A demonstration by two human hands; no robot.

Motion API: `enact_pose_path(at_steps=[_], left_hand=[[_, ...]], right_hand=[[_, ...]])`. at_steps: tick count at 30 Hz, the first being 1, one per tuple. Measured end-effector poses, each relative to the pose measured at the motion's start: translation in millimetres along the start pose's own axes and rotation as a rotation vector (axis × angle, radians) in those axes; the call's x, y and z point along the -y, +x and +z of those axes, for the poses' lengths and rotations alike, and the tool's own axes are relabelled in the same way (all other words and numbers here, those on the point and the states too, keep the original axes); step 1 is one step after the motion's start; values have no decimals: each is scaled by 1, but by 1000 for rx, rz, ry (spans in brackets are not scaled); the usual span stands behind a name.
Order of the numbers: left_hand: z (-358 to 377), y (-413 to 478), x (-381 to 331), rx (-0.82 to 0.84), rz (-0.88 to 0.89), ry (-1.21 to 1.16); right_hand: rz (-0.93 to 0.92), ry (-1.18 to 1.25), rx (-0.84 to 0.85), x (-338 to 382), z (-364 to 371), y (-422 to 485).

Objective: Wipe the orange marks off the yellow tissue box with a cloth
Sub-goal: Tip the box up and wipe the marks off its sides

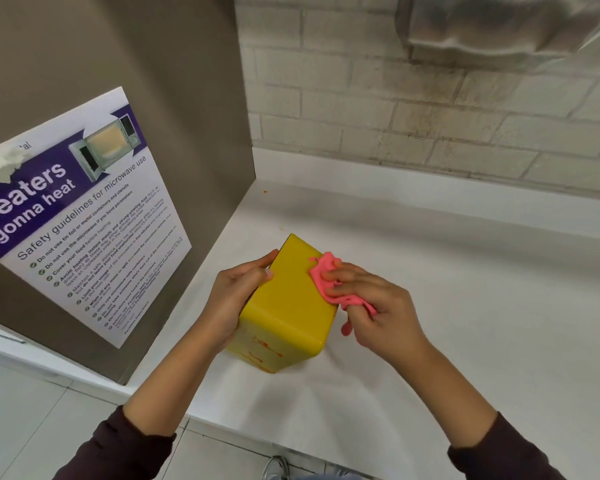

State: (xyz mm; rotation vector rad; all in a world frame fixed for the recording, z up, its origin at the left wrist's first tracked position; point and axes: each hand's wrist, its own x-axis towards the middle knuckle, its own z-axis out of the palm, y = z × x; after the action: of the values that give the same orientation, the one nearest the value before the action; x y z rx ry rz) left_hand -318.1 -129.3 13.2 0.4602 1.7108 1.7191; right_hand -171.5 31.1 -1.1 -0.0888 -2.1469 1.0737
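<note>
A yellow tissue box (pixel 288 299) stands on the white counter (pixel 430 306). Orange marks (pixel 262 351) show on its near lower face. My left hand (pixel 236 299) grips the box's left side, fingers curled over the top edge. My right hand (pixel 371 303) holds a pink cloth (pixel 323 275) and presses it against the right part of the box's top face. Part of the cloth hangs below my fingers.
A grey panel with a microwave safety poster (pixel 84 216) stands close on the left. A pale brick wall (pixel 430 116) runs behind the counter, with a metal dispenser (pixel 499 26) above. The counter's front edge (pixel 291 427) is near my forearms.
</note>
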Motion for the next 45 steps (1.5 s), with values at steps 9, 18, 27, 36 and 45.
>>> enact_pose_path(at_steps=[9, 18, 27, 36, 45], left_hand=[[-12, -4, 6, -118, 21, -143], [-18, -3, -4, 166, -35, -50], [-21, 0, 4, 184, 75, 247], [-13, 9, -9, -91, 53, 279], [-10, 18, 21, -3, -171, 236]], right_hand=[[-47, 235, 152, 30, 22, -31], [675, 859, -244, 25, -1, -37], [1014, 1351, -547, 24, -10, -32], [816, 1432, -375, 30, -13, -26], [418, 523, -132, 26, 5, -27]])
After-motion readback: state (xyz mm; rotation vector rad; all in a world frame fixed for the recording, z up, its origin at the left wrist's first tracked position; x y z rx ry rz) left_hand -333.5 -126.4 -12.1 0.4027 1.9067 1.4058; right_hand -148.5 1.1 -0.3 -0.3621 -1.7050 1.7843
